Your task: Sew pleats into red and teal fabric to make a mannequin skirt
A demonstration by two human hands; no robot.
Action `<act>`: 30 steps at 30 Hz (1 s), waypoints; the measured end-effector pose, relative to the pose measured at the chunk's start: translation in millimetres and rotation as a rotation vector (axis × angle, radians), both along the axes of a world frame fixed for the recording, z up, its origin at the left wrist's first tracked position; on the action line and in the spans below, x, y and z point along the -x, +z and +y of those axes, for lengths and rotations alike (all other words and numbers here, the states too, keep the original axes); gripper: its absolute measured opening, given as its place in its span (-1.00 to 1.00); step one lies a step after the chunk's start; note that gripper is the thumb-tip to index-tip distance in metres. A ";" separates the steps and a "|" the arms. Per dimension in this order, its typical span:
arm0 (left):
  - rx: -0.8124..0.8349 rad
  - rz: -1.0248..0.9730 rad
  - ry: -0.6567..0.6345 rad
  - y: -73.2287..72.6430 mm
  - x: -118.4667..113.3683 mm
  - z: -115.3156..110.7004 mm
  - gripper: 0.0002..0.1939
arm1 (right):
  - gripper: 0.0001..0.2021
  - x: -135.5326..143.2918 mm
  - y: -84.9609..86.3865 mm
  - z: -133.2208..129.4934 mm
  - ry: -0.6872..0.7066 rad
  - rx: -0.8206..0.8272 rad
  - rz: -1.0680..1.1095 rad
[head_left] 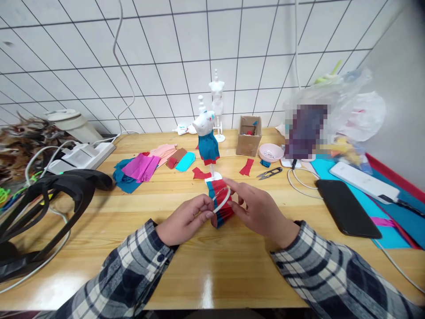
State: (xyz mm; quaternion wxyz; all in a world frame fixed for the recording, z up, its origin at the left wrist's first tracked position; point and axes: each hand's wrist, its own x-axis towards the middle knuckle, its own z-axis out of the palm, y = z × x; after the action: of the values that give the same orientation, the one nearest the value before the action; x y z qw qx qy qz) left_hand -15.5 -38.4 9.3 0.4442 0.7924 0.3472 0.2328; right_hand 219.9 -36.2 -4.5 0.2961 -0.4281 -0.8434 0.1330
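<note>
My left hand [190,218] pinches the lower left part of a white ring [223,204], perhaps a roll of tape. The fingers of my right hand [257,208] meet the ring's upper right side. Beneath the ring lies a red and blue pleated piece [227,212] on the table. Just behind it stands a small mannequin [203,124] with a white top and a blue skirt [208,148] edged in red. Red scraps [201,174] lie at the mannequin's base.
At the left are folded coloured pieces [141,167] and a black headset frame [49,212]. To the right stand a cardboard box [248,144], a pink bowl [271,153], snips [270,173] and a black phone [348,207]. Another mannequin [217,95] is near the wall.
</note>
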 end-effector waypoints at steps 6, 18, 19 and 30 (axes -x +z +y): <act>-0.142 0.070 -0.109 -1.7 -6.2 0.0 -0.69 | -0.69 -1.6 -2.6 -0.6 0.001 -0.059 0.001; -0.422 0.146 -0.019 -7.6 -6.7 -0.6 -0.84 | -0.69 3.6 3.8 -6.5 0.021 0.140 0.254; -0.442 0.152 0.000 -7.9 -6.4 -0.5 -0.84 | -0.73 4.2 4.5 -7.2 0.030 0.153 0.265; -0.607 0.196 0.001 -12.8 -6.7 1.7 -0.83 | -0.77 15.8 0.2 -13.0 -0.039 0.202 0.311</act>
State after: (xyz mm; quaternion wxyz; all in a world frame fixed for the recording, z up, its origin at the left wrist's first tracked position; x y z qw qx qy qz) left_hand -8.8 -36.7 -3.5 0.1521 0.9072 0.3033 0.2486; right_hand 204.2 -49.3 -4.3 0.3809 -0.4461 -0.7615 0.2756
